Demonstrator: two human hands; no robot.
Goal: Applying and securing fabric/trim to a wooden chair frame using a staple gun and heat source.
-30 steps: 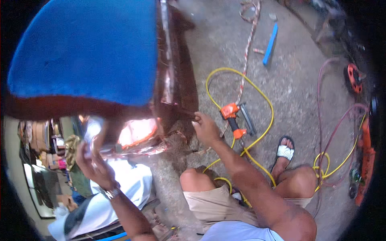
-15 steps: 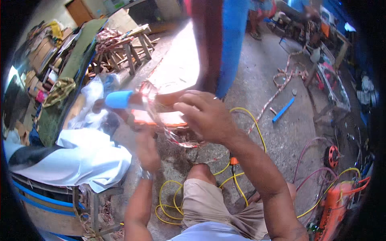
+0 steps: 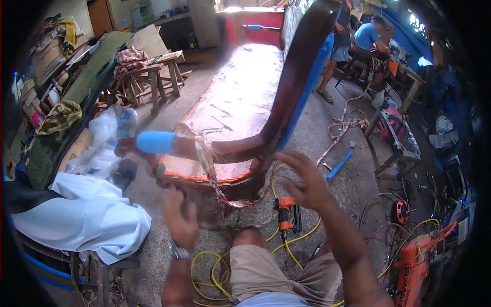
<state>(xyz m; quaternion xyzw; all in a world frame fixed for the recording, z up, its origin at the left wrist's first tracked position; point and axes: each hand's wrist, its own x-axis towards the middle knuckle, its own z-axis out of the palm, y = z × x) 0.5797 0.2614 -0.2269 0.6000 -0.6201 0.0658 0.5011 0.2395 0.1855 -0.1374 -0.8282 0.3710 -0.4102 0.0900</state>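
Observation:
A long wooden-framed sofa (image 3: pixel 291 87) with a pale seat (image 3: pixel 230 102) stands in front of me. Its dark armrest (image 3: pixel 220 148) has a blue foam sleeve (image 3: pixel 156 142) around its front part. A frayed cloth strip (image 3: pixel 206 158) is looped over the armrest and hangs below the orange-edged seat front. Beside the lower front rail, my left hand (image 3: pixel 180 217) is empty, its fingers apart and slightly blurred. My right hand (image 3: pixel 305 181) hovers by the back corner with fingers spread, holding nothing. Below it lies an orange and black staple gun (image 3: pixel 286 212) on the floor.
A yellow air hose (image 3: pixel 217 273) coils around my knees. White fabric (image 3: pixel 87 210) covers a stand at left. An orange tank (image 3: pixel 411 271) stands at lower right. A blue strip (image 3: pixel 339 165) and tangled cloth rope (image 3: pixel 345 123) lie on the floor. Another person (image 3: pixel 368 38) sits far right.
Both hands have come away from the armrest and cloth strip, the right one moving to the right and down. My view has shifted, showing more of the sofa and the staple gun.

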